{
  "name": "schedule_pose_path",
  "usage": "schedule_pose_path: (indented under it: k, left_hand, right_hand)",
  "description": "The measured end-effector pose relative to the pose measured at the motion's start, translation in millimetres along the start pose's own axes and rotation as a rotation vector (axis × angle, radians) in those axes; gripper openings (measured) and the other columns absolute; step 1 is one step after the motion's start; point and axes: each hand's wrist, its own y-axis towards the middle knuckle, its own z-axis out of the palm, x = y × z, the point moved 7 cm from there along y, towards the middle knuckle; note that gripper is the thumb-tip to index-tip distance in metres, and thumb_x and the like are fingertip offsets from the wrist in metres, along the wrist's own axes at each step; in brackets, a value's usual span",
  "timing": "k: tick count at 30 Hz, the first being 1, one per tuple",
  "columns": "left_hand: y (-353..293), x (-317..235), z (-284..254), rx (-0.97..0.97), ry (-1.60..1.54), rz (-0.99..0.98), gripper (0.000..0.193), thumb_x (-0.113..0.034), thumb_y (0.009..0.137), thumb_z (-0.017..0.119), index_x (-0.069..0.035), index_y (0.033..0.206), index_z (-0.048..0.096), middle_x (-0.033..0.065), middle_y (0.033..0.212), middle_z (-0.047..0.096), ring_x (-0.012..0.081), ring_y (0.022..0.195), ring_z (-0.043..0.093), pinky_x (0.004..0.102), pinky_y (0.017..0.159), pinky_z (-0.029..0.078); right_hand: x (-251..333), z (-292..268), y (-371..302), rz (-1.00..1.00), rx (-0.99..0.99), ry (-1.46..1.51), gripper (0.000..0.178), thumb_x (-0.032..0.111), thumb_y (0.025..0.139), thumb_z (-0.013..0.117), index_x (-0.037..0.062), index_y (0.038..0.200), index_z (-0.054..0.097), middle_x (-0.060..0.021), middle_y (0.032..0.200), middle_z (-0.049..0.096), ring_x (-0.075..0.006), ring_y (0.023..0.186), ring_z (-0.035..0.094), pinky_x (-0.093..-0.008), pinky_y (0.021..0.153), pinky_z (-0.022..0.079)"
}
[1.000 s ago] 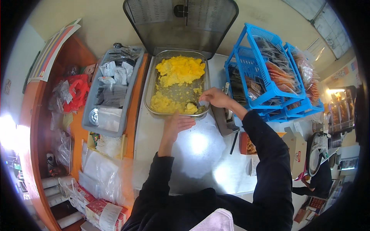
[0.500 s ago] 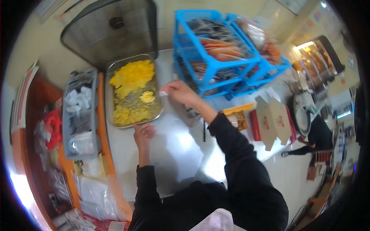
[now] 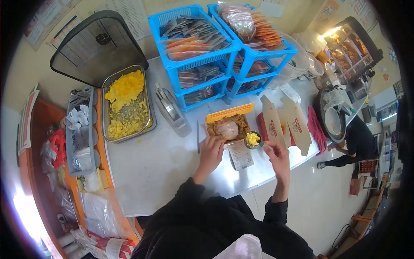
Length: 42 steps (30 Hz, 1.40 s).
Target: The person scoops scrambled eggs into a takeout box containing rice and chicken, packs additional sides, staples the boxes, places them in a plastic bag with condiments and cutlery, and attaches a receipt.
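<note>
Right of centre, yellow food [image 3: 252, 138] may be spilled if the scoop [image 3: 260, 143] pinched by the right hand [image 3: 278, 159] is tipped; the left hand [image 3: 210, 156] is half-curled, hold unclear.

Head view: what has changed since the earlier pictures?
The right hand has carried the spoon of yellow crumbly food from the mesh-bottomed tray rightward to the open food box, keeping hold of it. The left hand has gone from the tray's near edge rightward to the box. The view has swung right. Tray and blue baskets stayed put.
</note>
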Motion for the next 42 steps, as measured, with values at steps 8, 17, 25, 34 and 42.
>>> schedule_pose_path:
  k: [8,17,25,34,42]
  left_hand:
    - [-18,-6,14,0.073,0.076,0.043,0.025,-0.008,0.082,0.066,-0.003,0.106,0.06,0.014,0.121,0.051,0.0355,0.117,0.048,0.0435,0.097,0.041]
    - [-9,-4,18,0.17,0.15,0.067,0.034,-0.013,0.081,0.07,-0.006,0.113,0.061,0.0122,0.124,0.05,0.0366,0.115,0.046,0.0457,0.097,0.042]
    - [-5,-6,9,0.109,0.173,0.126,0.037,-0.013,0.081,0.07,-0.007,0.116,0.059,0.0138,0.119,0.048,0.0333,0.104,0.048,0.0443,0.09,0.042]
    - [-49,55,17,-0.259,-0.468,-0.538,0.015,-0.007,0.092,0.062,-0.001,0.097,0.049,0.0111,0.098,0.053,0.0197,0.093,0.057,0.0294,0.07,0.053]
    - [-68,72,42,-0.34,-0.748,-0.731,0.011,-0.007,0.096,0.057,-0.002,0.096,0.047,0.0058,0.092,0.055,0.0101,0.083,0.06,0.0302,0.073,0.06]
  right_hand:
    - [-61,41,19,0.0,-0.166,0.175,0.024,0.008,0.086,0.066,-0.0027,0.107,0.065,-0.0112,0.102,0.067,-0.0183,0.098,0.061,-0.0304,0.088,0.045]
    - [-72,68,22,-0.095,-0.198,0.218,0.019,0.006,0.088,0.064,-0.0026,0.105,0.062,-0.0091,0.092,0.066,-0.0149,0.083,0.061,-0.0276,0.078,0.048]
    - [-68,78,15,-0.06,-0.192,0.249,0.018,0.008,0.089,0.065,0.0015,0.105,0.063,-0.0048,0.087,0.064,-0.0105,0.08,0.059,-0.0243,0.068,0.048]
    - [-29,117,-6,-0.422,-0.096,-0.064,0.016,-0.001,0.085,0.062,0.0034,0.101,0.064,-0.0101,0.085,0.059,-0.0215,0.073,0.059,-0.0318,0.061,0.047]
    - [-49,134,-10,-0.749,-0.128,-0.206,0.02,-0.008,0.081,0.061,0.0033,0.098,0.063,-0.0131,0.083,0.055,-0.0306,0.073,0.06,-0.0376,0.064,0.049]
